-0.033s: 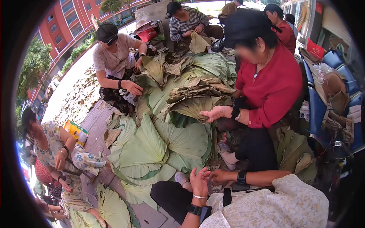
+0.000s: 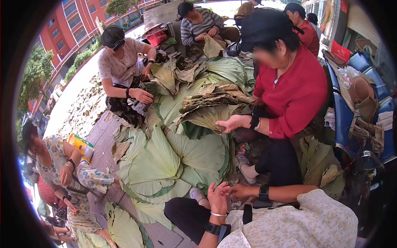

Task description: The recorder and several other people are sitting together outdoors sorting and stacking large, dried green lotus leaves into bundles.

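My left hand is raised over my lap, palm turned up and fingers loosely apart, with nothing seen in it. Close beside it, my right hand reaches in from the right with its fingers bent; shadow hides whether they close on anything. Just beyond my hands lies a pile of large, pale green lotus leaves, spread flat and overlapping. Across from me, a co-worker in red holds a thick stack of dry, brownish lotus leaves above the pile. Neither of my hands touches the leaves.
Several co-workers sit around the pile, one in a pale top at the far left. More leaves lie at the lower left, near a yellow bag. Blue seats stand at the right, with dry leaves beside them.
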### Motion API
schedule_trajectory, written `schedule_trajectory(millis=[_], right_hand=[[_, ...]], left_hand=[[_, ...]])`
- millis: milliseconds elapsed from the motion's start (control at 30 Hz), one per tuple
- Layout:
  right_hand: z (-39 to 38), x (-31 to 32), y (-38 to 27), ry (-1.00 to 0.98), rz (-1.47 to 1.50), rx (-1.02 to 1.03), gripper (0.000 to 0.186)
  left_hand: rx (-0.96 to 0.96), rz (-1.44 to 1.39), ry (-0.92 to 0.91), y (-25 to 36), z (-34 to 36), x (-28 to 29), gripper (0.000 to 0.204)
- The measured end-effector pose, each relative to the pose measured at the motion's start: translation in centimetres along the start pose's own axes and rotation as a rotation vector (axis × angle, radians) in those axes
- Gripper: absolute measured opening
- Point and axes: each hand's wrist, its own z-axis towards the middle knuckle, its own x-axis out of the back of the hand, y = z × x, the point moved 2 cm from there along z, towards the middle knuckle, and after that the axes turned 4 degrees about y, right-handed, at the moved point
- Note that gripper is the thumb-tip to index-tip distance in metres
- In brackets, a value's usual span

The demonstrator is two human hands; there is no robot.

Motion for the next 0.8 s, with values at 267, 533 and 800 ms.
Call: schedule_trajectory(millis=[267,533,800], right_hand=[[-4.1,0.9,-1.1,0.169,0.091,0.016,0.025],[-10.2,7.5,-1.4,0.412,0.332,0.108,0.028],[-19.6,12.6,-1.5,1.067,0.397,0.515,0.022]], left_hand=[[0.192,0.135,-0.144,-2.6,0.1,-2.9,0.039],[0.239,0.302,-0.212,-4.7,1.6,-2.6,0.032],[0.138,0.518,-0.141,-2.6,1.3,-2.1,0.038]])
